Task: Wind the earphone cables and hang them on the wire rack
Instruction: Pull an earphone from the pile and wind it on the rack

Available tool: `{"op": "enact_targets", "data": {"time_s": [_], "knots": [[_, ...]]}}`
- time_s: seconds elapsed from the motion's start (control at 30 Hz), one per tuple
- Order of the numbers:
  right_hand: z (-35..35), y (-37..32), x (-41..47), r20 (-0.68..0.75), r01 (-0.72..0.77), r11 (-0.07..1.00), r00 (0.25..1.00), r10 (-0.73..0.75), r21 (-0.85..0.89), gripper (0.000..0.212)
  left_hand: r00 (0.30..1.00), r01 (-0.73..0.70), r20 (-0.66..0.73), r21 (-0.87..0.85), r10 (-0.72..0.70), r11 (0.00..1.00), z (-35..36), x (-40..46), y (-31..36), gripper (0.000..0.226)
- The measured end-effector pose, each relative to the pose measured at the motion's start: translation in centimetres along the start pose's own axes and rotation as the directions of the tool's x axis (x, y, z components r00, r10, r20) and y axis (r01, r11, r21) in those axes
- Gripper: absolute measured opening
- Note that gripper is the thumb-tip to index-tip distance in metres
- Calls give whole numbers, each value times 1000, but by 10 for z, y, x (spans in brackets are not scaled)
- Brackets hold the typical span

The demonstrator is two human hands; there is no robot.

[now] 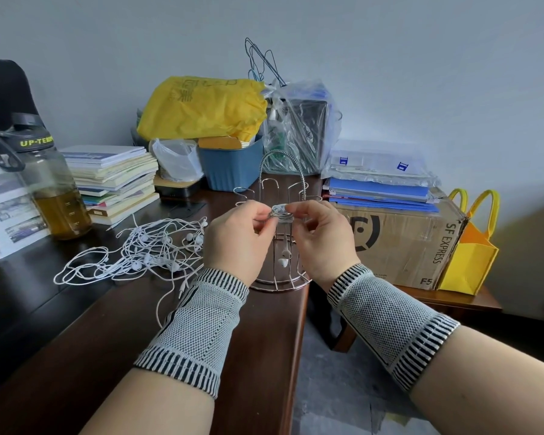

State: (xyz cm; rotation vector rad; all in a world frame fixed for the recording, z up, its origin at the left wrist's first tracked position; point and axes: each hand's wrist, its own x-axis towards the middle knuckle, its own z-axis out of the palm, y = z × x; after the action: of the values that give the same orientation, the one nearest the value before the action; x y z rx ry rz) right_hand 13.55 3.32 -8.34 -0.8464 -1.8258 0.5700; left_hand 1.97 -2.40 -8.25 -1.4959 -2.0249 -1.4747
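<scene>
Both hands raised together above the right edge of the dark brown wooden surface (113, 315), in front of the silver wire rack with the arched handle (280, 171). Left hand (237, 237) and right hand (322, 235) each pinch one side of a small wound coil of white earphone cable (281, 214), fingertips curled round it. Two white earbuds (284, 258) hang from the coil on short leads, dangling in front of the rack's middle. The hands and coil hide much of the rack's hooks; whether the coil touches a hook cannot be told.

Both wrists wear grey knitted wristbands with black-and-white striped edges (198, 334).

Left of the hands, a loose tangle of white earphone cables (145, 246) sprawls over the middle of the surface, one lead trailing toward the near edge.

Along the far edge:
- clear water bottle with a black lid and yellowish liquid (49, 183), at the left
- stack of books and booklets (113, 180)
- blue plastic bin (231, 166) with a yellow plastic bag (201, 108) on top
- clear plastic bag over a dark box (302, 127), wire hangers sticking up behind it

Off the right edge, on a lower wooden stand: brown cardboard box printed "SF EXPRESS" (402, 243), blue folders (380, 189) stacked on it, yellow tote bag (468, 255) just beside it.
</scene>
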Motion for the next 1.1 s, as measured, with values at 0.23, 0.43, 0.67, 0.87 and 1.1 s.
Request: {"op": "enact_targets", "data": {"time_s": [0.23, 0.43, 0.67, 0.87, 1.1], "knots": [[1, 2, 2, -18, 2, 1000, 1000, -1, 26, 13, 991, -101, -81, 84, 108, 991, 0, -2, -3, 7], [-2, 0, 1, -21, 3, 999, 1000, -2, 45, 12, 990, -107, -81, 85, 114, 991, 1, -2, -1, 10], [3, 17, -20, -42, -186, 979, 981, 190, 88, 14, 999, -36, -20, 21, 36, 999, 3, -3, -1, 9], [21, 12, -31, 60, -223, 975, 973, 223, -10, 22, 1000, -24, 12, -23, 25, 999, 5, -2, -7, 8], [27, 11, -32, -64, -313, 949, 948, 311, -33, 9, 999, 0, 32, -69, 2, 998, 7, -1, -9, 6]]}}
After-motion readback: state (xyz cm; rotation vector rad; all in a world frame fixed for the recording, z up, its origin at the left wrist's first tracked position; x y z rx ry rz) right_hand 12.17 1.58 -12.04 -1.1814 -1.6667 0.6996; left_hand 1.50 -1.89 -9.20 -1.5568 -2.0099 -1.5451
